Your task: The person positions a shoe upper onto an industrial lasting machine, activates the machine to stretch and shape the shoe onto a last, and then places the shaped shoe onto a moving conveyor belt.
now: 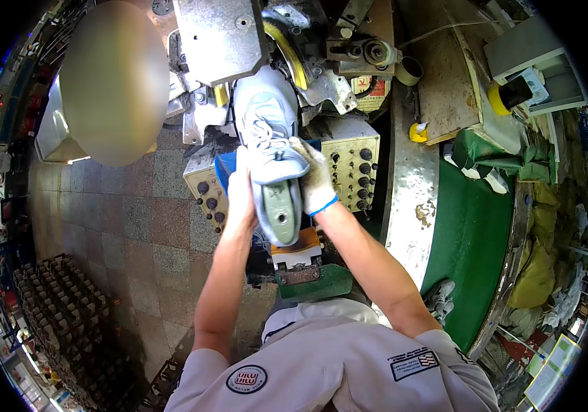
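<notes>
A light grey lace-up shoe (pixel 266 117) sits on a green shoe last (pixel 281 206), its toe pointing away from me under a metal plate (pixel 222 41) of a machine. My bare left hand (pixel 241 189) grips the left side of the shoe near the heel. On the opposite side, my right hand (pixel 316 175), in a white glove with a blue cuff, closes around the shoe by its collar. The holed top of the last shows between my hands. Metal clamp parts (pixel 294 58) with yellow strips flank the toe, which is partly hidden beneath the plate.
Control boxes with black knobs stand on both sides, a right one (pixel 352 168) and a left one (pixel 204 189). Along my right runs a green conveyor belt (pixel 465 240) carrying another grey shoe (pixel 439 300). A dark rack (pixel 60 309) stands on the tiled floor at left.
</notes>
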A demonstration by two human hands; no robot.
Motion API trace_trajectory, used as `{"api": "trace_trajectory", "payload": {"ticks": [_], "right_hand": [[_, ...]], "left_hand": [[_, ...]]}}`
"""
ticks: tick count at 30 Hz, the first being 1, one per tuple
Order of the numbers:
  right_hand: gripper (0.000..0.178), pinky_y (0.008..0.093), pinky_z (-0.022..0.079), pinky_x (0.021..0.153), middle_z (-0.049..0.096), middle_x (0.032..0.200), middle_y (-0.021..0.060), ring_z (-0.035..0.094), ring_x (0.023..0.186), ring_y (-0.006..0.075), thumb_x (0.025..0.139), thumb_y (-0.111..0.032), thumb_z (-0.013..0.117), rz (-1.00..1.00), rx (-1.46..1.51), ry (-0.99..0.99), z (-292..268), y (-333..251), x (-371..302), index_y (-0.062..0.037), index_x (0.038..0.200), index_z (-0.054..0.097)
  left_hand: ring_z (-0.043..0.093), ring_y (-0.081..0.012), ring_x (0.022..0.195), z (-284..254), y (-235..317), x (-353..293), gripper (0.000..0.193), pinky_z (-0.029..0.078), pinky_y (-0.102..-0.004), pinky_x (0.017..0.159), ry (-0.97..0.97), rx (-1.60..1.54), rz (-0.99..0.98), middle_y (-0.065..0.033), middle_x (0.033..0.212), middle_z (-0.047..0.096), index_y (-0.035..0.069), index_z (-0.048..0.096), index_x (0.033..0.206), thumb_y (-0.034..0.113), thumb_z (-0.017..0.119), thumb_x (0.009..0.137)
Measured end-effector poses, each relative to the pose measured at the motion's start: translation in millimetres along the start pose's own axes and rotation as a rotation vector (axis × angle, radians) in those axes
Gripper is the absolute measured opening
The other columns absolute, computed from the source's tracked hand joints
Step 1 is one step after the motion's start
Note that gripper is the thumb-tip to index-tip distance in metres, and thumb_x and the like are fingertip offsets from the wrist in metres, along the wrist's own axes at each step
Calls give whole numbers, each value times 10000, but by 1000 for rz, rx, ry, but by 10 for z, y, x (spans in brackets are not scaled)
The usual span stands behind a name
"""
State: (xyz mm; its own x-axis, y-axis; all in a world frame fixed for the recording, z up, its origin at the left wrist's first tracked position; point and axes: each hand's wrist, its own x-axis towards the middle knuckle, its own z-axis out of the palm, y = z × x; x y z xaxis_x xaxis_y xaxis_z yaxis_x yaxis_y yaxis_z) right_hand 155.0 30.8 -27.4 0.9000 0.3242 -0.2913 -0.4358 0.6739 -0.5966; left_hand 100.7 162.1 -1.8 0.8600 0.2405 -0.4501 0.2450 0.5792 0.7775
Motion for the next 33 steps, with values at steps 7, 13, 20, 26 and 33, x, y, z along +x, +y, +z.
{"api": "trace_trajectory", "payload": {"ticks": [7,13,20,26,33], "right_hand": [[335,278,524,816,699,1045,42,650,909,115,999,-270,647,-51,-126,0,-111,12,47,5,1189,664],[424,264,510,821,702,1030,45,631,902,106,972,-298,681,-66,-159,47,-67,16,22,40,1227,654],[380,264,509,785,712,981,48,625,863,111,982,-286,652,-131,-275,85,-118,97,60,47,1164,679],[284,283,502,683,690,879,115,615,747,144,1011,-213,591,-537,-860,10,-124,126,71,53,1068,674],[317,276,491,684,686,889,76,579,758,96,1011,-250,605,-295,-603,74,-73,58,66,55,1043,684]], "left_hand": [[651,-135,853,-66,-239,96,613,522,-303,761,-10,13,121,-79,987,712,-23,694,1136,516,407,1072],[651,-139,910,-50,-175,93,625,521,-296,830,-64,16,126,-85,1070,710,-39,668,1180,512,392,1078],[650,-144,907,-96,-191,140,628,520,-295,837,-86,37,145,-89,1052,715,-42,675,1173,501,371,1085],[650,-140,892,-238,-257,242,626,522,-290,820,-106,198,240,-90,1023,722,-44,688,1142,475,340,1098],[635,-132,878,-239,-207,214,636,512,-288,811,-143,240,276,-87,991,726,-42,696,1125,476,327,1100]]}}
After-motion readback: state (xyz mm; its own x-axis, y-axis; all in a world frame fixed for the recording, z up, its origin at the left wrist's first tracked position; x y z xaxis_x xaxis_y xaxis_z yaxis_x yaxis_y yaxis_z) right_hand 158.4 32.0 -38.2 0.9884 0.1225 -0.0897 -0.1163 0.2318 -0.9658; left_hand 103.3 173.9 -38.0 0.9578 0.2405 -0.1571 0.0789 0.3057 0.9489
